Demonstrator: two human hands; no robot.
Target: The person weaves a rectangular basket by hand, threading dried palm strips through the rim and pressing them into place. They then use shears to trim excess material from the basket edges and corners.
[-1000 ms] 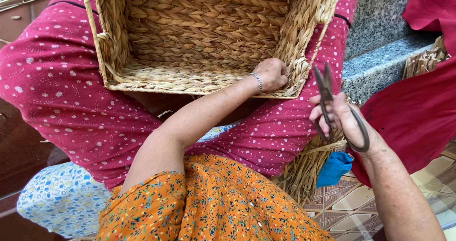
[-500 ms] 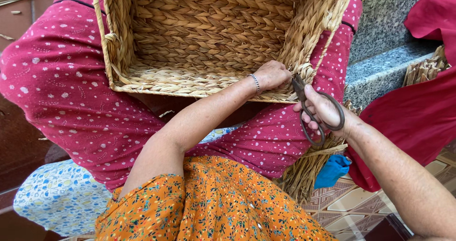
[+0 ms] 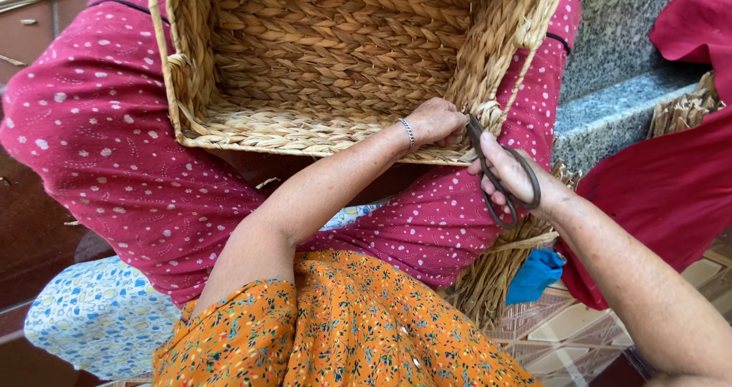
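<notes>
A woven straw basket [image 3: 328,59] lies on my lap, its open side toward me, resting on red dotted trousers [image 3: 114,150]. My left hand [image 3: 436,122], with a thin bracelet on the wrist, pinches the basket's near right rim. My right hand [image 3: 515,175] grips dark metal scissors [image 3: 496,170] by their loop handles. The blade tips point up-left and touch the rim right beside my left fingers. Whatever sits between the blades is too small to make out.
A bundle of dry straw [image 3: 496,280] lies by my right thigh with a blue cloth [image 3: 536,274] next to it. Red fabric [image 3: 671,189] sits on the right beside a grey stone step [image 3: 610,112]. A blue flowered cushion [image 3: 91,318] is under me.
My right hand has brought the scissors down and left, from held up apart from the basket to the rim next to my left hand. My left hand stayed on the rim.
</notes>
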